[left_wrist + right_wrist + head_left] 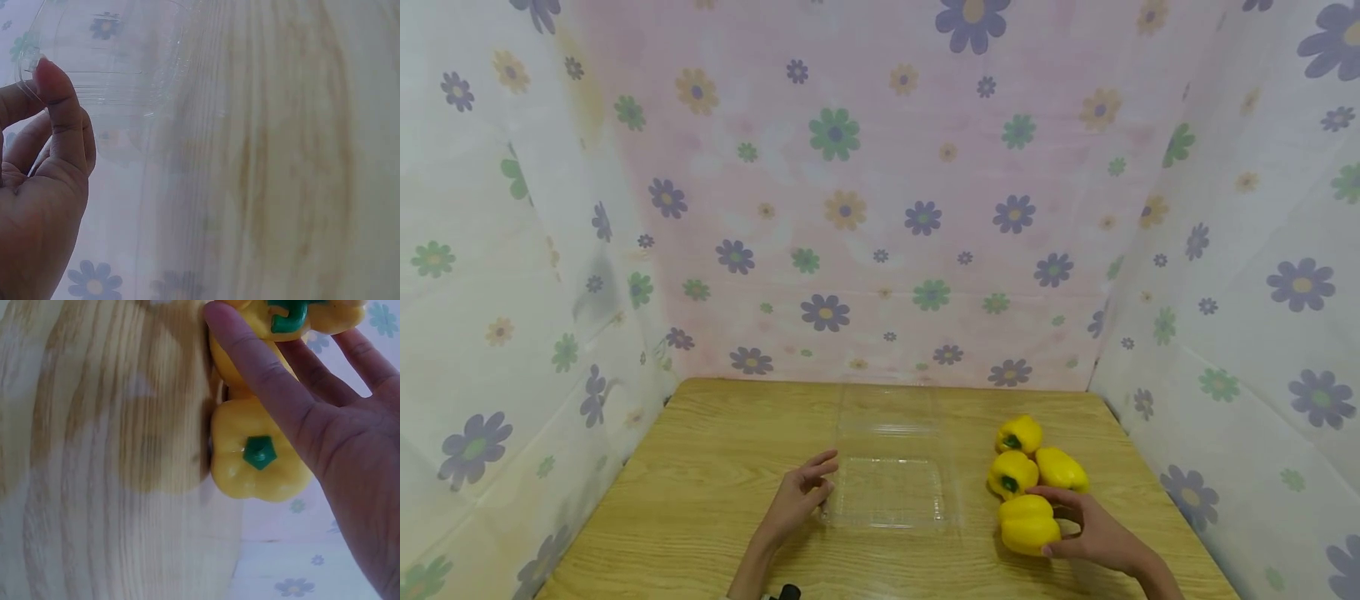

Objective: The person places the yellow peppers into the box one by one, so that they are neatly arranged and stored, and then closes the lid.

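A clear plastic container [891,497] with its lid [887,408] folded back lies mid-table. At its left edge, my left hand [790,504] pinches the rim [30,72] between thumb and fingers, as the left wrist view shows up close. On the right, my right hand [1097,533] grips the nearest yellow bell pepper [1027,527], thumb on the near side and fingers over the far side. Just beyond are more yellow bell peppers: one with a green stem [1012,473], one to its right [1063,471] and one farther back [1020,434].
The wooden table [722,467] ends at a flower-print cloth [880,208] behind, with similar cloth walls at left [512,275] and right [1247,275]. A small black object [789,592] shows by the left wrist.
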Motion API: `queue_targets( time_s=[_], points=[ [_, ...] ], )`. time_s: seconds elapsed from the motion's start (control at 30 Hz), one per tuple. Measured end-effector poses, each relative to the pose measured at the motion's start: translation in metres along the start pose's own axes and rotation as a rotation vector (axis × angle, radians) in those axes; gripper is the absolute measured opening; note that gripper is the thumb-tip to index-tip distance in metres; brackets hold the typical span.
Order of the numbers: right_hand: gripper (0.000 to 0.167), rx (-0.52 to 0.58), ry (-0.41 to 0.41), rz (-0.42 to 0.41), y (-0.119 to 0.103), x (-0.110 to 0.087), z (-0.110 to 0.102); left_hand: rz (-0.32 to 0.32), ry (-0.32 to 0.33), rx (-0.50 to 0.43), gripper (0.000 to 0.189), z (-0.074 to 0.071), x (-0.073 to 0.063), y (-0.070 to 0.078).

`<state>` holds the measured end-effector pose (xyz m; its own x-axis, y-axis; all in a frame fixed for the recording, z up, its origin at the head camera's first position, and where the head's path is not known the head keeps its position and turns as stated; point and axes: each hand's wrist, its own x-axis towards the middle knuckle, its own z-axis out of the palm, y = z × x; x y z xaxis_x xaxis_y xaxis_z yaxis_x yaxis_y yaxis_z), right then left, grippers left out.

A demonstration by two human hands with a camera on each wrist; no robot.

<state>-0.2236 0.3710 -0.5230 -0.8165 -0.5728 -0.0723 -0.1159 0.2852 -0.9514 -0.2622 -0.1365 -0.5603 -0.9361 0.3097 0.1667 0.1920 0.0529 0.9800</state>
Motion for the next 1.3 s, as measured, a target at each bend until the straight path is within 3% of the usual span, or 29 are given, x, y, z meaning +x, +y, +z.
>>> queue_targets(
  time_s=[0.5,0.93,1.3],
  points=[
    [0.070,0.026,-0.007,-0.046,-0.016,0.005,0.007,-0.002,-0.029,-0.054,0.045,0.000,0.001,0.000],
    [0.071,-0.007,0.196,-0.145,-0.014,0.020,0.021,-0.009,-0.015,-0.053,0.045,0.000,0.003,0.000],
    [0.073,0.037,0.298,-0.229,-0.015,0.041,0.040,-0.014,-0.014,-0.031,0.042,0.000,0.005,0.001]
  ],
)
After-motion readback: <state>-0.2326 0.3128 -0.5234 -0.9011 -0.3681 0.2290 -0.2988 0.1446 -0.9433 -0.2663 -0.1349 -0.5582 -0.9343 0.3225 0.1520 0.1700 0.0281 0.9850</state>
